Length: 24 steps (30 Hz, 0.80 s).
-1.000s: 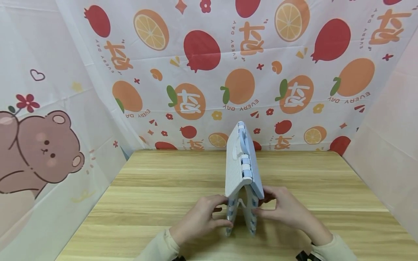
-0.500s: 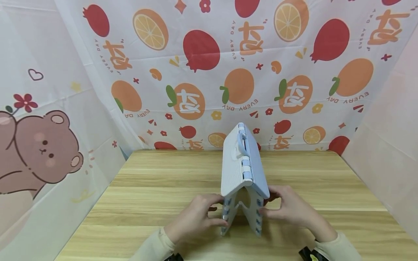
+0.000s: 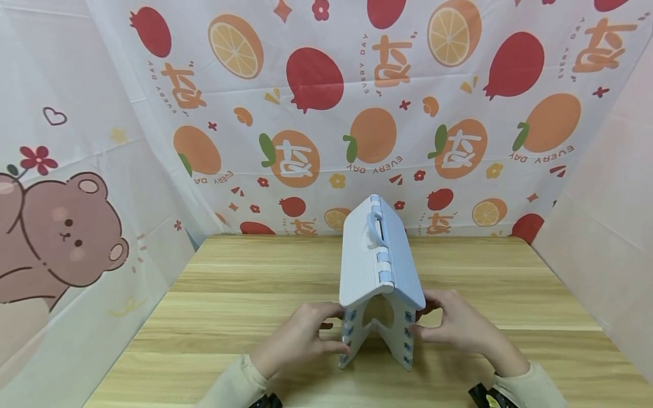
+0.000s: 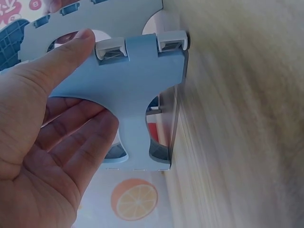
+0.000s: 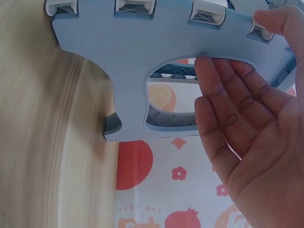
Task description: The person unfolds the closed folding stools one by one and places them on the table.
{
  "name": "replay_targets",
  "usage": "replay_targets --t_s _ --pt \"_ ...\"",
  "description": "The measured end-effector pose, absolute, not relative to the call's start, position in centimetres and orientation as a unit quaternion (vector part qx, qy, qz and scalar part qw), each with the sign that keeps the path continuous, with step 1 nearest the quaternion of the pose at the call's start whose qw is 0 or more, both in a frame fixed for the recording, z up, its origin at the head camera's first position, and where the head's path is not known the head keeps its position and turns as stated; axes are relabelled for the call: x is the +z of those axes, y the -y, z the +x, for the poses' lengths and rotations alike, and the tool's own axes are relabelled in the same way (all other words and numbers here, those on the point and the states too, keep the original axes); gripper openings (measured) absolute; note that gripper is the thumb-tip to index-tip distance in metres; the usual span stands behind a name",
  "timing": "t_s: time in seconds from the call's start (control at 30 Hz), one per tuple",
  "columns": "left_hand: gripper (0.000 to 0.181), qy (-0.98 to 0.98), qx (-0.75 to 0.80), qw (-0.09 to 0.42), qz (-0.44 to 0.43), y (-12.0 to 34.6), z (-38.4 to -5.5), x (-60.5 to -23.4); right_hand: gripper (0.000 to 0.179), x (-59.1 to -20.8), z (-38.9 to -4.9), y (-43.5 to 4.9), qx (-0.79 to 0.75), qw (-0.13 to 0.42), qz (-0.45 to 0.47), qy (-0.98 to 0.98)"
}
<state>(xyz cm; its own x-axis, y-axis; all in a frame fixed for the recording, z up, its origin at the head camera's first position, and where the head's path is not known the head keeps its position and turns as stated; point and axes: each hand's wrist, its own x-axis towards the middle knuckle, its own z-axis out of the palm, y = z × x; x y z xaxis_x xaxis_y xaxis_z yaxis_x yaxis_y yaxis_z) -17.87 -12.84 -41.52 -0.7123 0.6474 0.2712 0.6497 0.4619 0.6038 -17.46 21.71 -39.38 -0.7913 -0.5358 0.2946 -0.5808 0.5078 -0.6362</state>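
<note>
One folding stool has spread wider, gripped by two hands.

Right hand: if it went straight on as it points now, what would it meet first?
The folding stool's right leg panel, which the right hand seems to grip; the exact depth is unclear.

My head view looks forward and down; my wrist views (much closer) face the stool all three share.
</note>
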Motion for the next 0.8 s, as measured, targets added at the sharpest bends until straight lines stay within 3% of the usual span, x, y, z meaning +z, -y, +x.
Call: replay_targets --t_s 0.8 --pt "0.050 0.858 -0.349 -0.006 -0.376 14.1 -18.3 -41.3 0.043 -39.5 -18.0 -22.8 0.367 0.029 0.316 0.874"
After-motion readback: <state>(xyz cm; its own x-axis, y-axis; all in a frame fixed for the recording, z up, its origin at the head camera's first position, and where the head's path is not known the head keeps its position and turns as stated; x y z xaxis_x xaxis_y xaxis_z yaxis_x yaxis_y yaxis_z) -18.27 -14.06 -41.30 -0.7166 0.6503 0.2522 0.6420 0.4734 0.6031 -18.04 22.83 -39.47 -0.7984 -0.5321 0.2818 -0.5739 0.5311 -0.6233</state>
